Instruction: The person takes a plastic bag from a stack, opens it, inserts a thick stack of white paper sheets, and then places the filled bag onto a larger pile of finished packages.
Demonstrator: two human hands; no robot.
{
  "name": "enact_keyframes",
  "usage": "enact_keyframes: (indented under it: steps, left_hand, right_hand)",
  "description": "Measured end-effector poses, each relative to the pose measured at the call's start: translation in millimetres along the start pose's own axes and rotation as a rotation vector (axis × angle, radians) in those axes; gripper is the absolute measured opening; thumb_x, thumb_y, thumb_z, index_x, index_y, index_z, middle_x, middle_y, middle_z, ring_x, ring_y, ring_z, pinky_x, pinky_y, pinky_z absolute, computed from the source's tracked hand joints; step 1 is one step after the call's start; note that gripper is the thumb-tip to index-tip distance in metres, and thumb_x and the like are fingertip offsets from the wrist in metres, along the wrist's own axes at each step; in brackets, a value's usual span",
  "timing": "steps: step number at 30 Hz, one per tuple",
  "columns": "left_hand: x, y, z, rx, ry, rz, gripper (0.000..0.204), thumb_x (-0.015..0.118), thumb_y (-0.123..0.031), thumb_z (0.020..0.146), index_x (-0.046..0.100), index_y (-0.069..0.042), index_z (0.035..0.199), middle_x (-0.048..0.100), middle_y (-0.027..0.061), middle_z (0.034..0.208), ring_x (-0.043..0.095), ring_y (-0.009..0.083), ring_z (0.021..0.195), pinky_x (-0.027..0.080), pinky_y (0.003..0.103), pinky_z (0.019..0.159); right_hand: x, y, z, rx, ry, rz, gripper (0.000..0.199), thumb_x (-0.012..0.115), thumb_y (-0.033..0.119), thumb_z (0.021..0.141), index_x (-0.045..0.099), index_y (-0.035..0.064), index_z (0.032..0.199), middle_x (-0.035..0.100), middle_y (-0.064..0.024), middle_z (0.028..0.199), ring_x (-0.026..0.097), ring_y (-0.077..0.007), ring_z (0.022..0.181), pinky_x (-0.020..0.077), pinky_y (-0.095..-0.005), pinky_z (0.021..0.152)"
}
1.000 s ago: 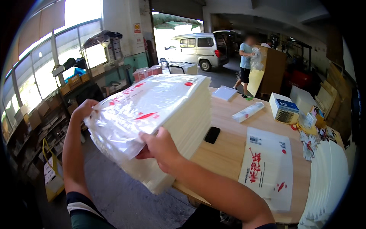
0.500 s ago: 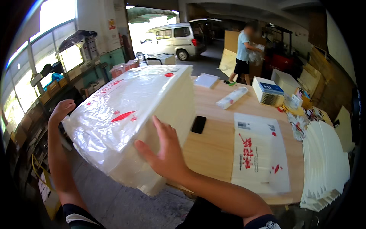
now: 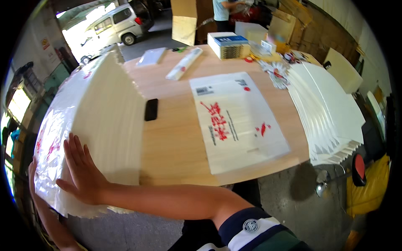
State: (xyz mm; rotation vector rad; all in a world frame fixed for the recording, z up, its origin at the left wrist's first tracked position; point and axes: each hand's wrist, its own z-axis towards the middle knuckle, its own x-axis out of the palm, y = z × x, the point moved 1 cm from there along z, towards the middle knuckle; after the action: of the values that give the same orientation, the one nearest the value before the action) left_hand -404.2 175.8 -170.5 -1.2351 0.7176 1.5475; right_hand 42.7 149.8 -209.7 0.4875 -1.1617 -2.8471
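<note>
A tall stack of translucent white plastic bags with red print (image 3: 100, 108) stands at the left end of the wooden table. My right hand (image 3: 86, 175) lies flat on the near right edge of the stack, fingers stretched out and touching its side. Against the stack's outer left face is my left hand (image 3: 32, 171), mostly hidden, its fingers not showing. One single bag of the same kind (image 3: 245, 125) is spread flat on the table, to the right of a black phone (image 3: 151, 109).
On the wooden table (image 3: 176, 146) are a rolled bag (image 3: 184, 64), a flat white pack (image 3: 151, 56), a blue-and-white box (image 3: 228, 45), and grey gloves (image 3: 274, 74). Fanned white sheets (image 3: 326, 113) hang over its right edge. A person (image 3: 222, 10) stands beyond; a van (image 3: 121, 25) is parked behind.
The view has swung right, so everything sits further left. My right hand has flattened against the stack's side, and my left hand has dropped from beside its top to its left face.
</note>
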Motion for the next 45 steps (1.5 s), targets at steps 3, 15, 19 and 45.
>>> enact_keyframes:
  steps: [3, 15, 19, 45]
  left_hand:
    - [-3, -49, -54, 0.078, -0.396, -0.034, 0.041, 0.052, -0.037, 0.095, 0.063, -0.001, 0.109, 0.061, 0.0053, 0.100, 0.055, 0.0197, 0.096, 0.046, 0.035, 0.082]
    - [165, -509, -350, 0.672, 0.218, -0.943, 0.038, 0.058, -0.024, 0.087, 0.061, 0.001, 0.115, 0.062, 0.0168, 0.116, 0.058, 0.0315, 0.112, 0.046, 0.042, 0.097]
    - [261, -647, -409, 1.005, 0.329, -0.826, 0.044, 0.071, -0.027, 0.084, 0.060, -0.001, 0.118, 0.059, 0.0154, 0.124, 0.056, 0.0359, 0.114, 0.044, 0.045, 0.099]
    - [236, -679, -347, 1.222, 0.261, -0.380, 0.026, 0.077, -0.019, 0.076, 0.065, -0.009, 0.097, 0.064, 0.0029, 0.086, 0.062, 0.0227, 0.087, 0.049, 0.036, 0.078]
  right_hand:
    - [-90, -46, -57, -0.132, 0.212, -0.146, 0.079, 0.053, 0.046, 0.095, 0.023, -0.0021, 0.150, 0.012, -0.0236, 0.159, 0.004, -0.0413, 0.148, 0.0048, -0.0578, 0.117]
    - [-352, -160, -412, 0.656, 0.032, -1.141, 0.062, 0.066, 0.043, 0.085, 0.052, 0.0172, 0.139, 0.036, -0.0221, 0.150, 0.032, -0.0408, 0.139, 0.0186, -0.0612, 0.113]
    - [-383, -161, -420, 0.660, 0.013, -1.136, 0.064, 0.064, 0.044, 0.085, 0.051, 0.0101, 0.138, 0.043, -0.0138, 0.147, 0.035, -0.0330, 0.139, 0.0166, -0.0624, 0.113]
    - [-498, -176, -382, 0.195, -0.069, -1.199, 0.011, 0.070, 0.007, 0.070, 0.061, 0.0114, 0.076, 0.058, 0.0010, 0.082, 0.058, -0.0184, 0.092, 0.0357, -0.0469, 0.100]
